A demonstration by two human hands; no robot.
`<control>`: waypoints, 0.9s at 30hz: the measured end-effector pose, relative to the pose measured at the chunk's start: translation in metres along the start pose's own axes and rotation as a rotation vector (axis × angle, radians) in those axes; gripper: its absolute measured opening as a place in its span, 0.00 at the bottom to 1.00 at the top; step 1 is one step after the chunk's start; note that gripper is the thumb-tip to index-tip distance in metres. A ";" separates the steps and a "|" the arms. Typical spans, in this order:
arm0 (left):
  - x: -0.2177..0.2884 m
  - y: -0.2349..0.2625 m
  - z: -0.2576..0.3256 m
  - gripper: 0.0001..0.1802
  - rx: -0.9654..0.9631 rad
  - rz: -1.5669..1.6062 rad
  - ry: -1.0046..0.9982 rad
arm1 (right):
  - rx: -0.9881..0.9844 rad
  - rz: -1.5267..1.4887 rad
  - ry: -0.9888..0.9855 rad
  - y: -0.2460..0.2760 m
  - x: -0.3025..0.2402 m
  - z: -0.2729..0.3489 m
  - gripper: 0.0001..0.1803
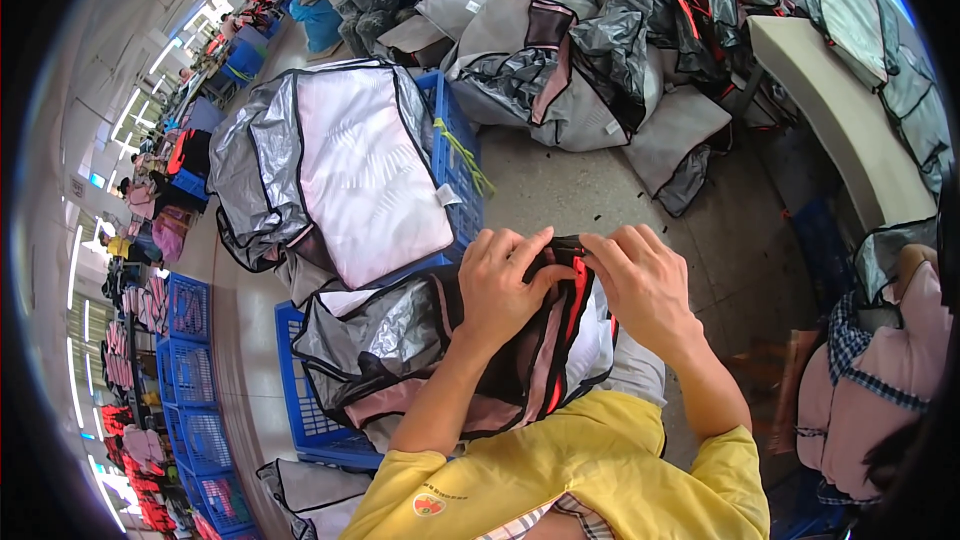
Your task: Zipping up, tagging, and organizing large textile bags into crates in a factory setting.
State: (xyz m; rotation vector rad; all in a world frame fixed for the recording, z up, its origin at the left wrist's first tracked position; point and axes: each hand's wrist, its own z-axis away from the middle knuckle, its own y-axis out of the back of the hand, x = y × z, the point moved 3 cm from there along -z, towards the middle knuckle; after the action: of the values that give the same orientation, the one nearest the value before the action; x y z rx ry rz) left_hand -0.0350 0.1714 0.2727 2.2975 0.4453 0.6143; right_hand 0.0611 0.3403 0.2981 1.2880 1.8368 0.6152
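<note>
Silver-lined bag [400, 340] with black and red trim is pinched at its top edge by left hand [505, 280] and right hand [640, 280]. It rests over a blue crate [305, 420]; another blue crate [455, 155] holds a similar pink-panelled bag [370, 170].

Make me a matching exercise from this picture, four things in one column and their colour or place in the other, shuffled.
Things:
1. left hand
2. crate
3. sleeves
4. pile of bags

Places, colours:
A. yellow
B. on the floor at the top of the view
C. blue, under the pink and silver bag
D. pinching the dark bag edge beside the right hand

Pairs: 1-D, 2-C, 3-A, 4-B
</note>
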 end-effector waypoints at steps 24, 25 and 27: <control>-0.002 0.001 0.002 0.28 0.017 -0.003 -0.002 | 0.028 0.018 -0.030 0.003 -0.006 -0.001 0.09; -0.002 0.000 0.002 0.28 0.018 -0.005 -0.002 | 0.030 0.007 -0.030 0.003 -0.006 -0.001 0.09; -0.002 -0.001 0.001 0.28 0.016 -0.006 -0.002 | 0.032 -0.001 -0.032 0.003 -0.004 -0.001 0.10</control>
State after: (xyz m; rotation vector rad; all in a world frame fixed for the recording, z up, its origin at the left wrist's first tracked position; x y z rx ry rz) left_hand -0.0358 0.1702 0.2709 2.3108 0.4571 0.6072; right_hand 0.0624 0.3377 0.3027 1.3103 1.8273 0.5635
